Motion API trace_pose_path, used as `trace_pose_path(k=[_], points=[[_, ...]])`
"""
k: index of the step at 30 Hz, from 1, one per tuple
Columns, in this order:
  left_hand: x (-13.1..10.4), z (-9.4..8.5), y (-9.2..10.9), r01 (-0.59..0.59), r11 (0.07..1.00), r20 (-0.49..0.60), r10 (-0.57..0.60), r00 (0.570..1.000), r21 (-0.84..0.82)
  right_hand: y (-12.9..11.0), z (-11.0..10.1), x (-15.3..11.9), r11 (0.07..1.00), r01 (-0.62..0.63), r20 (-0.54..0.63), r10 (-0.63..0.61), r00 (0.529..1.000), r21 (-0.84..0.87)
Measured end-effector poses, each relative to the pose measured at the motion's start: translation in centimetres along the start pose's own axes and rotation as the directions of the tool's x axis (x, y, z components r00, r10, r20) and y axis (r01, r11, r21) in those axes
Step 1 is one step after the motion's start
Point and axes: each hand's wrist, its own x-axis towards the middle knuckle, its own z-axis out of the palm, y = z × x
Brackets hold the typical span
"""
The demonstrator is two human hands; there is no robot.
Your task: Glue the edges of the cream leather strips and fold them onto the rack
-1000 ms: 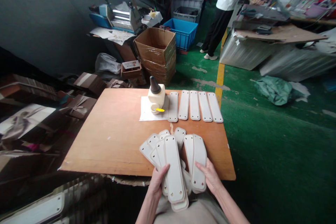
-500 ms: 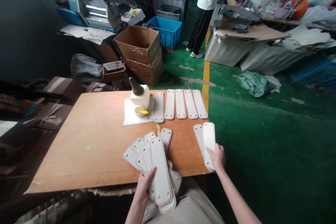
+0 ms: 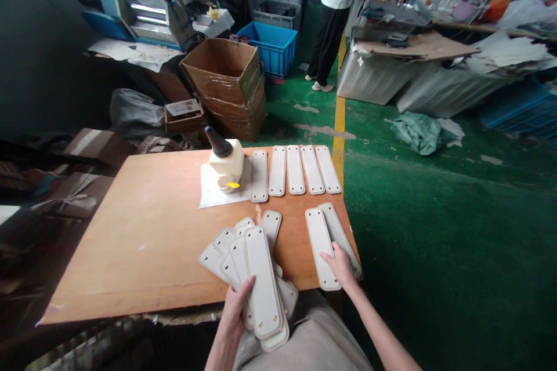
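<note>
Head view: a wooden-topped table [image 3: 143, 214] carries several pale rectangular strips with rounded corners and metal studs at the ends. Left hand [image 3: 238, 304] is clamped on a fanned stack [image 3: 262, 278] of these strips at the near edge of the table; the thumb lies on the face of the uppermost strip, and the near end of the stack overhangs the edge above the person's lap. Right hand [image 3: 339, 266], well apart from the left, contacts a loose strip [image 3: 319, 235] at the near right corner, thumb across the face of its near half; whether the fingers close beneath it cannot be told. A second strip [image 3: 333, 220] lies at an angle just to the right, partly covered by the hand. Along the far right edge, a row of five strips [image 3: 296, 170] is set side by side, long axes running near to far. To the left of the row, a cream bottle [image 3: 230, 161] with a dark conical cap [image 3: 218, 142] stands on a white sheet [image 3: 209, 191]; a yellow piece [image 3: 234, 185] shows at its near side. Beyond the table are a cardboard carton [image 3: 226, 84], a blue crate [image 3: 273, 49] and a standing person [image 3: 333, 29].
</note>
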Motion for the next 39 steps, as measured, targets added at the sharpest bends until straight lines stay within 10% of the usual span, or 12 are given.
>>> trace_pose_path(k=[4, 8, 14, 26, 30, 34, 39], points=[[0.1, 0.0, -0.1, 0.006, 1.0, 0.007, -0.006, 1.0, 0.0, -0.3, 0.4, -0.7, 0.953, 0.025, -0.071, -0.048, 0.996, -0.301], [0.3, -0.3, -0.4, -0.001, 1.0, 0.021, 0.001, 1.0, 0.001, -1.2, -0.5, -0.6, 0.706, 0.23, 0.049, -0.267, 0.962, -0.67], [0.3, -0.2, -0.4, -0.012, 1.0, 0.01, 0.012, 1.0, 0.009, -1.2, -1.1, 0.2, 0.586, 0.436, 0.243, -0.381, 0.892, -0.683], [-0.2, 0.0, 0.0, -0.006, 1.0, 0.02, 0.006, 1.0, -0.004, -0.5, -0.1, -0.2, 0.643, 0.262, 0.032, -0.345, 0.938, -0.719], [-0.3, -0.1, -0.1, 0.003, 1.0, 0.039, -0.002, 0.999, -0.026, -1.9, 1.2, -0.9, 0.782, 0.237, -0.058, -0.328, 0.943, -0.577], [-0.5, -0.4, 0.0, 0.014, 0.999, 0.049, -0.012, 0.999, -0.043, -4.4, 6.3, -2.5, 0.99, 0.139, 0.146, -0.141, 0.979, 0.029], [-1.2, -1.9, 0.5, 0.086, 0.99, 0.109, -0.073, 0.991, -0.115, -6.9, 13.2, -3.7, 0.926, -0.144, 0.371, 0.004, 0.928, 0.349]])
